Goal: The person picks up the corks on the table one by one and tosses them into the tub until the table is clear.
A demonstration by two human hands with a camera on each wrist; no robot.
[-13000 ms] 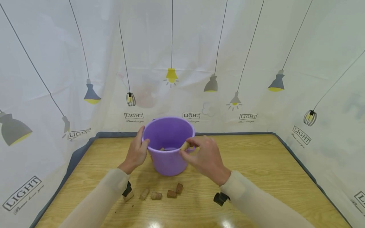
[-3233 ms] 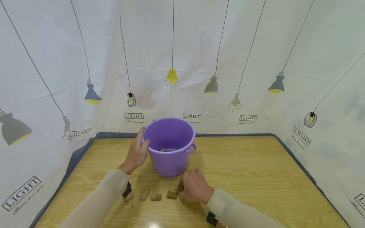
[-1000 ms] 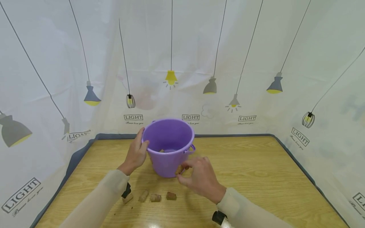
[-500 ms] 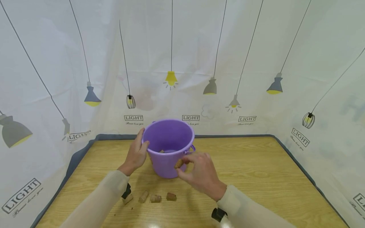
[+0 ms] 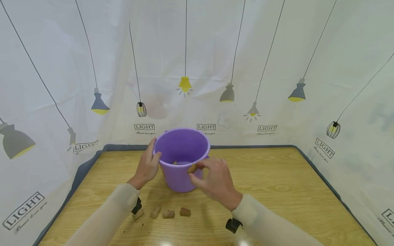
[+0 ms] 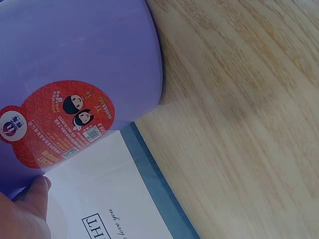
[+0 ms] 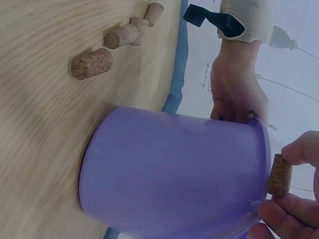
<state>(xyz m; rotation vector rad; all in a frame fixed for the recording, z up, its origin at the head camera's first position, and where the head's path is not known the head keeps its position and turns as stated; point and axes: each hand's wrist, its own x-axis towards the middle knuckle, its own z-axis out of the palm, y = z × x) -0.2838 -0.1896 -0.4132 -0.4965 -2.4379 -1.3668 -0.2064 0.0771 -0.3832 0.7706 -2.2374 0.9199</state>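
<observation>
A purple bucket (image 5: 181, 179) stands on the wooden table, its open top tipped slightly into view. My left hand (image 5: 145, 169) grips its left rim, thumb over the edge and fingers along the outside. Between thumb and fingers, my right hand (image 5: 218, 181) pinches a brown cork (image 5: 192, 168) in front of the bucket's near rim. The right wrist view shows this cork (image 7: 280, 175) right beside the rim. Part of a pale cork (image 5: 175, 163) shows inside on the bucket's floor; the near wall hides the rest.
Several corks lie in a loose row nearer me, among them a reddish-brown cork (image 5: 185, 212) at the right end. My left wrist strap (image 5: 137, 205) partly covers the leftmost cork (image 5: 138, 214). A lamp-printed white sheet (image 5: 277, 112) surrounds the table (image 5: 277, 177).
My right hand has taken the rightmost brown cork off the table and raised it to the bucket's rim. The pale cork it held earlier is out of that hand. My left hand keeps its grip.
</observation>
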